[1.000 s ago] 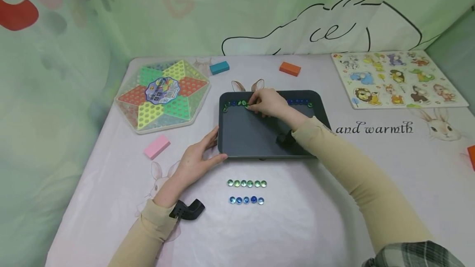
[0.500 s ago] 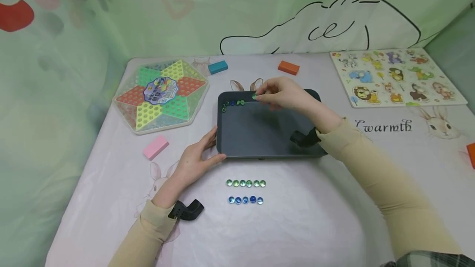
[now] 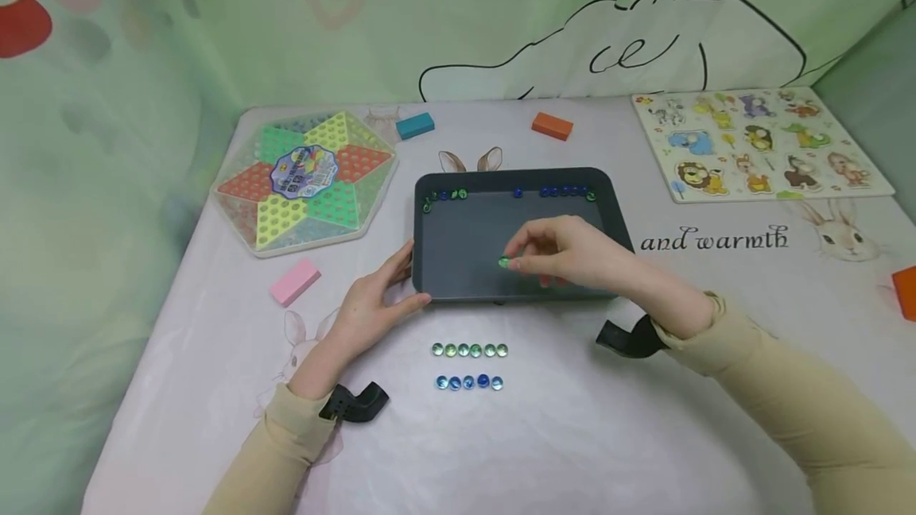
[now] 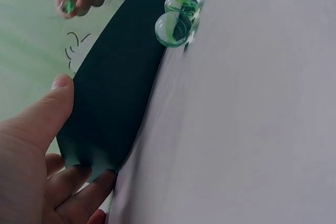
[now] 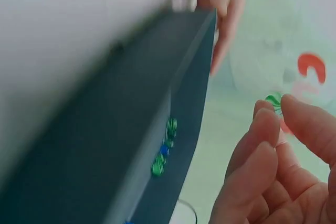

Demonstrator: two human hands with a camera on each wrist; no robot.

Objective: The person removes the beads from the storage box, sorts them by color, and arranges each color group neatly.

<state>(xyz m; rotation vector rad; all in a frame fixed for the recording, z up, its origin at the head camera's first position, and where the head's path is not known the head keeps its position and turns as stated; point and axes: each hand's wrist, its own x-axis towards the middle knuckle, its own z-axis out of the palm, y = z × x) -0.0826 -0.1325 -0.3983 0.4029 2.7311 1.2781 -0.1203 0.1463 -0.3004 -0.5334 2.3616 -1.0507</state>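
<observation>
A dark grey tray lies on the table. My left hand grips its near left corner, thumb on the front rim and fingers at the left side. Over the front half of the tray, my right hand pinches a green glass marble between thumb and fingertips; the same green marble shows in the right wrist view. Along the tray's far wall sit green and blue marbles at the left, a lone blue marble, and several blue marbles ending in a green one.
In front of the tray lie a row of green marbles and a row of blue marbles. A Chinese checkers board is at the left, an animal puzzle board far right. Pink, blue and orange blocks lie around.
My right hand has lifted the green marble from the far-left group and brought it back toward the tray's front, uncovering the lone blue marble. My left hand stays at the corner.
</observation>
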